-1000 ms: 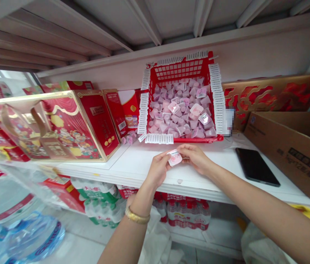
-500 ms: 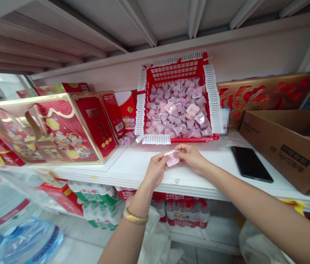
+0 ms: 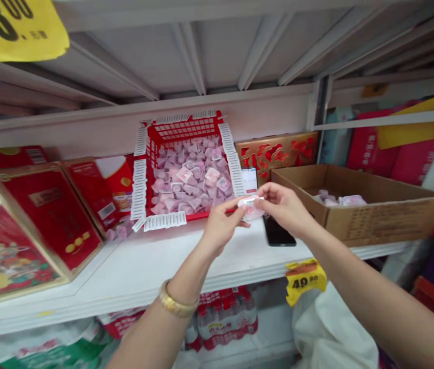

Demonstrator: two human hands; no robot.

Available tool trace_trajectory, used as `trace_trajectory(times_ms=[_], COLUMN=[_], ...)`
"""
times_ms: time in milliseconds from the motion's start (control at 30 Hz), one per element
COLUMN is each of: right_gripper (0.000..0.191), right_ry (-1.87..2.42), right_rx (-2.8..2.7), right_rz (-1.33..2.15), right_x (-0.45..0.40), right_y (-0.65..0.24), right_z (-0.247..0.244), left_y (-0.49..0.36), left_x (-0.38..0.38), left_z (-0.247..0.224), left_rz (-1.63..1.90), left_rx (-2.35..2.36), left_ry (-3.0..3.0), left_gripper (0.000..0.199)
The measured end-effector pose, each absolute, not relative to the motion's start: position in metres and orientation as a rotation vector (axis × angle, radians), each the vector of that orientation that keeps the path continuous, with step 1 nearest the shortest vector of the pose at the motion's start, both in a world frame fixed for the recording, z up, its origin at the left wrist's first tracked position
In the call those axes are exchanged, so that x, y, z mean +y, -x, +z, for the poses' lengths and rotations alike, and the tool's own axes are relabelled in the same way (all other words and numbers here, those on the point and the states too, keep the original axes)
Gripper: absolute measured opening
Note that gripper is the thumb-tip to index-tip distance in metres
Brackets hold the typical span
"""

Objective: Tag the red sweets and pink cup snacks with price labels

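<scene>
Since the earlier frame the view has swung right, and the left hand [image 3: 220,223], right hand [image 3: 284,205] and cup [image 3: 251,210] have shifted right past the basket [image 3: 197,218], toward the carton [image 3: 386,223].

From my end: left is pinching the cup, thumb on the lid, fingers curled behind. Right pinches the lid's right edge, thumb and fingertips together; I can't tell if the tips sit on the lid or on the label [image 3: 248,201], a white strip along its far side. Cup is held up off the shelf [image 3: 143,269], lid facing me, slightly tilted.

I read the step as fixing the label to the lid, probably close to done. Next move calls for a steady left pinch, light right-thumb pressure to flatten the strip, then a clean right release so no corner lifts.

Farther out: phone [image 3: 278,234] lies flat, partly covered by the right hand in my view. Basket holds a heap of pink and purple cups [image 3: 190,177], with spare labels [image 3: 165,220] along its rim. Carton has a few cups inside [image 3: 351,200].
</scene>
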State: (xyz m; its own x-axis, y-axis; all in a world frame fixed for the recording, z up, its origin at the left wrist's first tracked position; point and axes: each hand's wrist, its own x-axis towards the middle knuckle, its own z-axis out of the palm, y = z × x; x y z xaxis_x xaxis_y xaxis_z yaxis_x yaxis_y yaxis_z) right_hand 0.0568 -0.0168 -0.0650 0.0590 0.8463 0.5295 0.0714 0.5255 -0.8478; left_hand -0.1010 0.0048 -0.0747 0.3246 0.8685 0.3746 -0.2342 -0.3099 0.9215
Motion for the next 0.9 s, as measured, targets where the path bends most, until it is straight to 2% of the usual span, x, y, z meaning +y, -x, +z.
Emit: trace_trajectory(times_ms=[133, 233, 400, 533, 733, 900], right_gripper=[0.034, 0.033, 0.036, 0.032, 0.017, 0.012], right_ry=[0.969, 1.142, 1.515, 1.468, 1.264, 1.148], right_rx=[-1.306, -1.241, -1.162, -1.214, -1.414, -1.725], right_rz=[0.545, 0.423, -0.211, -0.269, -0.175, -0.127], right_x=[-0.030, -0.031, -0.026, -0.027, -0.026, -0.007], right_y=[-0.134, -0.192, -0.261, -0.257, -0.168, -0.079], right_z=[-0.037, -0.034, -0.055, -0.064, -0.055, -0.057], left_y=[0.014, -0.039, -0.070, -0.048, 0.041, 0.150], left_x=[0.016, 0.020, 0.017, 0.017, 0.037, 0.070], left_z=[-0.047, -0.037, -0.038, -0.047, -0.055, -0.053], left_rz=[1.156, 1.038, 0.921, 0.984, 1.243, 1.523], left_rx=[0.451, 0.426, 0.516, 0.553, 0.760, 1.288], left_ry=[-1.513, -1.437, -1.339, -1.463, -1.844, -2.142], left_gripper=[0.029, 0.027, 0.033, 0.026, 0.026, 0.031])
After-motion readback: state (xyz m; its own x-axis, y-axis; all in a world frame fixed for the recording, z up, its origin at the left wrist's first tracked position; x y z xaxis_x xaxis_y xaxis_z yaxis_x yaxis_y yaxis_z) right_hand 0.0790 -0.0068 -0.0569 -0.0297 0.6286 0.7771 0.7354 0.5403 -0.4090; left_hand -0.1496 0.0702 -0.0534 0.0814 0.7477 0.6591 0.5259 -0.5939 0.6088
